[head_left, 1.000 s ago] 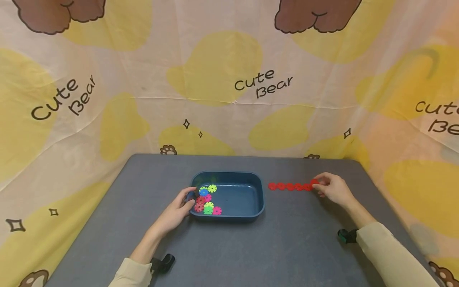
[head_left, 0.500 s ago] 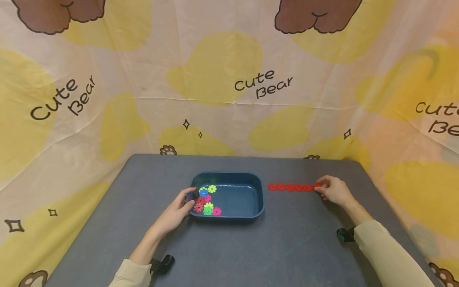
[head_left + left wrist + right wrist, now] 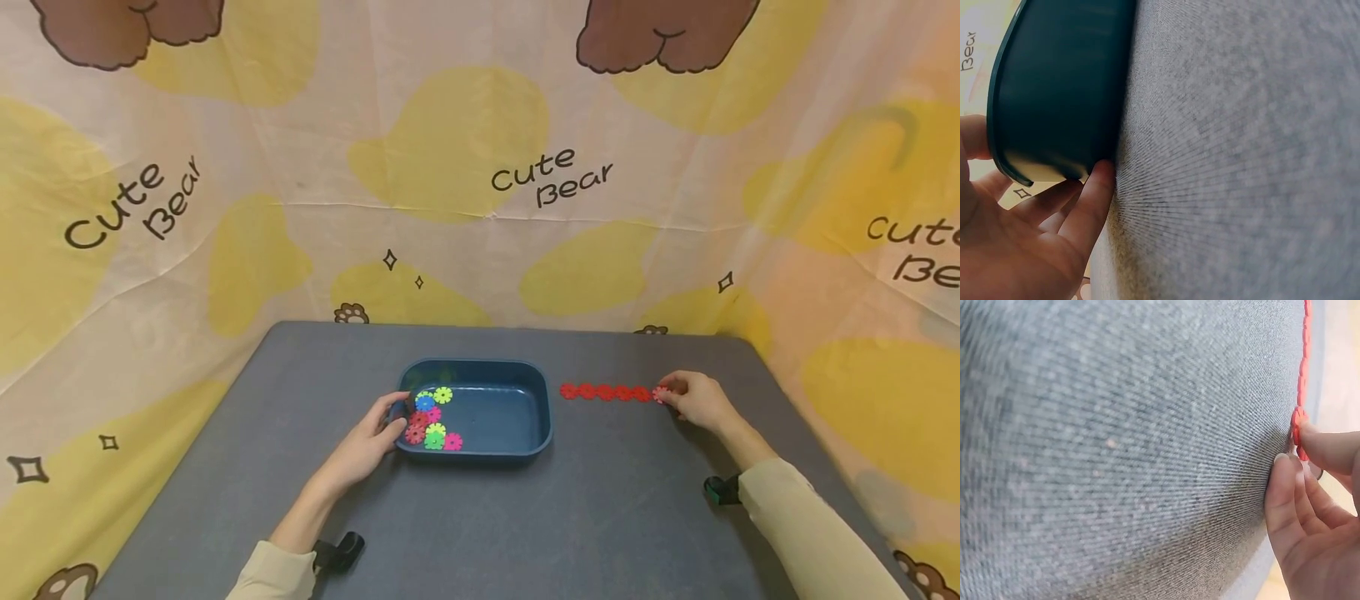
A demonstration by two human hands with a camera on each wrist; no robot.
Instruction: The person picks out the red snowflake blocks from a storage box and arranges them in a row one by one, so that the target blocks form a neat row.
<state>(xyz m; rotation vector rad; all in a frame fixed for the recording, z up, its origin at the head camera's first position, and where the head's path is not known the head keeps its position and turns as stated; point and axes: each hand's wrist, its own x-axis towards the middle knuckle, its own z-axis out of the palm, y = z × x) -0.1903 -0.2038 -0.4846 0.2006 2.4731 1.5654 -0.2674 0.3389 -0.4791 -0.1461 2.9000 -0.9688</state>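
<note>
My left hand (image 3: 378,425) grips the left end of a dark blue plastic bin (image 3: 517,456), thumb over the rim; in the left wrist view its fingers (image 3: 1088,206) lie against the bin's end wall (image 3: 1060,87). Inside, at that end, lie several snowflake discs (image 3: 435,440) in green, yellow, blue and pink. Right of the bin a straight row of red snowflake discs (image 3: 605,392) lies on the table. At the row's right end my right hand (image 3: 701,400) pinches one red snowflake disc (image 3: 658,395). In the right wrist view that disc (image 3: 1299,425) is partly covered by the thumb.
A grey cloth-covered table (image 3: 480,533) carries everything. Behind and beside it hangs a printed curtain (image 3: 450,167). Black wrist straps with camera mounts (image 3: 341,552) sit on both forearms.
My right hand has moved slightly down and toward me, bringing the red disc lower at the row's right end. The left hand and bin have stayed put.
</note>
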